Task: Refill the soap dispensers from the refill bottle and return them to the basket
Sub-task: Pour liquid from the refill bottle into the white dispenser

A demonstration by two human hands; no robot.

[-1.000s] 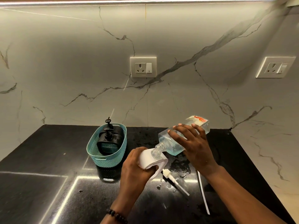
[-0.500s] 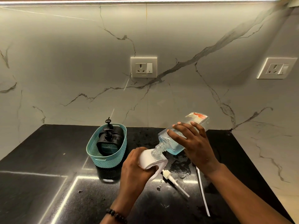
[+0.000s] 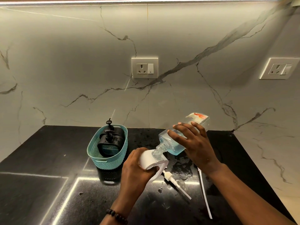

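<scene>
My left hand (image 3: 135,169) grips a white soap dispenser (image 3: 150,160) just above the black counter. My right hand (image 3: 194,142) holds a clear refill bottle (image 3: 176,143) with pale blue liquid, tilted neck-down. Its ribbed neck (image 3: 159,149) rests at the dispenser's open top. A teal basket (image 3: 100,159) stands to the left and holds two black pump dispensers (image 3: 112,138). A white pump head with its tube (image 3: 175,182) lies on the counter below the bottle.
A long white dip tube (image 3: 204,192) lies on the counter under my right forearm. Spilled drops (image 3: 182,172) wet the black counter (image 3: 40,159). The marble wall behind carries two sockets (image 3: 144,68), (image 3: 279,69). The counter's right edge runs close to my right arm.
The refill bottle's base has lifted a little higher, steepening the tilt. Both hands stay in place at the dispenser's mouth.
</scene>
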